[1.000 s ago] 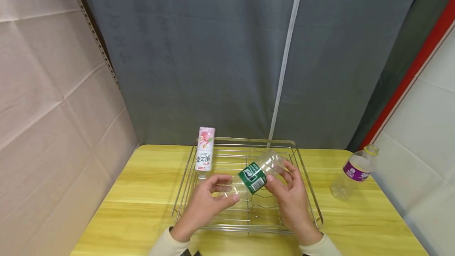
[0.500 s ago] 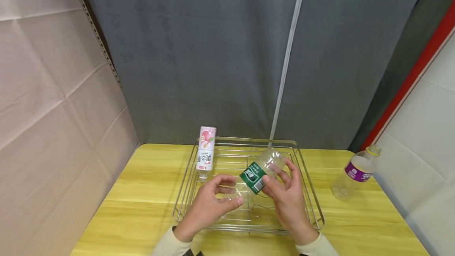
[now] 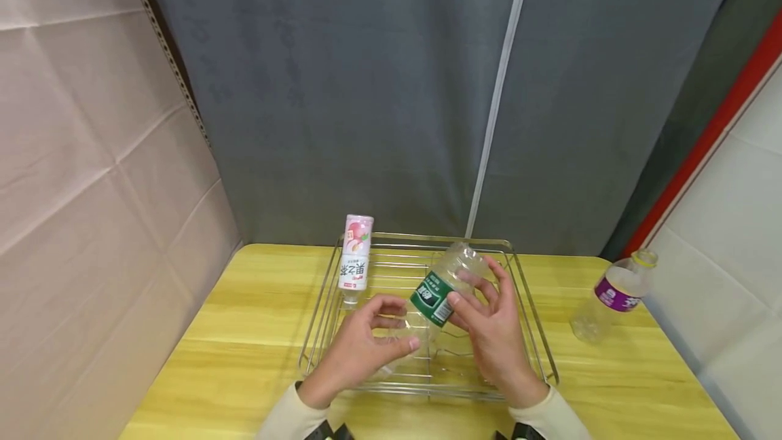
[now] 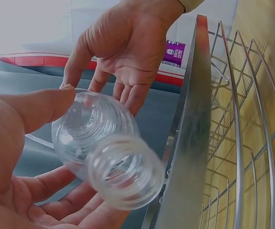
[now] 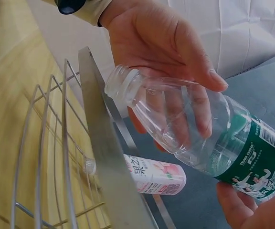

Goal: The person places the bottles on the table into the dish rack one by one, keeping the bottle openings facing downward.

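A clear plastic bottle (image 3: 435, 299) with a green label is held slantwise above a wire rack (image 3: 453, 394), its uncapped neck toward the lower left. My right hand (image 3: 497, 331) grips it at the label and base end, thumb on the label. Around the neck end curls my left hand (image 3: 360, 345), its thumb touching the shoulder in the right wrist view. The open mouth of the bottle (image 4: 125, 171) faces the left wrist camera. A pink and white bottle (image 3: 356, 253) stands neck down in the rack's left side, leaning on the back rim.
On the wooden table (image 3: 226, 345), right of the rack, stands an uncapped clear bottle (image 3: 617, 294) with a purple label. Behind the table hangs a grey curtain (image 3: 354, 100). Pale fabric walls (image 3: 116, 223) flank both sides.
The green-label bottle's base end has risen and swung slightly left, so it stands steeper. My right hand has moved up a little with it. The left hand keeps nearly the same place.
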Demonstrator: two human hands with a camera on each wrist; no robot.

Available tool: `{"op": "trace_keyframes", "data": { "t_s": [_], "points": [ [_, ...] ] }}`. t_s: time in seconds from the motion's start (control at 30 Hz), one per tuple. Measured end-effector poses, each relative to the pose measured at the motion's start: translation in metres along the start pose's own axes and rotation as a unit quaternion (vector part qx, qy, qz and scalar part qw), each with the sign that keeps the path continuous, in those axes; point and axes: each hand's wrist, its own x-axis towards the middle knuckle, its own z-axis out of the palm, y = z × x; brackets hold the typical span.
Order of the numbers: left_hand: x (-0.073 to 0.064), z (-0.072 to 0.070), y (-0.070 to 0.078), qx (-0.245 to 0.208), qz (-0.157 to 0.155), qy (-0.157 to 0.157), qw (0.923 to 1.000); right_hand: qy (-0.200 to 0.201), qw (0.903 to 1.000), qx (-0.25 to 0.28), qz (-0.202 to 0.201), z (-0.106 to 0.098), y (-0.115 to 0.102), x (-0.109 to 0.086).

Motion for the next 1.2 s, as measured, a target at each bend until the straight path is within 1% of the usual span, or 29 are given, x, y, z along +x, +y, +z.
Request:
{"op": "trace_keyframes", "data": {
  "t_s": [0.27, 0.43, 0.57, 0.77, 0.97, 1.1, 1.2],
  "points": [
    [0.001, -0.011, 0.002, -0.001, 0.004, -0.027, 0.9996, -0.026, 0.9975, -0.064, -0.014, 0.003, -0.010, 0.008],
    [-0.001, -0.017, 0.004, 0.006, 0.007, -0.032, 0.9994, -0.046, 0.9941, -0.094, -0.027, 0.005, -0.020, 0.013],
    [-0.003, -0.022, 0.005, 0.000, 0.005, -0.029, 0.9996, -0.058, 0.9913, -0.115, -0.026, 0.007, -0.028, 0.016],
    [-0.006, -0.030, 0.008, 0.007, -0.004, -0.007, 0.9999, -0.067, 0.9865, -0.147, -0.023, 0.010, -0.033, 0.023],
    [-0.007, -0.038, 0.006, 0.022, -0.012, 0.033, 0.9992, -0.074, 0.9840, -0.160, -0.024, 0.011, -0.036, 0.036],
    [-0.008, -0.045, 0.004, 0.041, -0.016, 0.058, 0.9974, -0.072, 0.9811, -0.178, -0.026, 0.012, -0.038, 0.047],
    [-0.009, -0.050, 0.002, 0.050, -0.023, 0.076, 0.9956, -0.075, 0.9807, -0.179, -0.025, 0.014, -0.038, 0.055]
  ]
}}
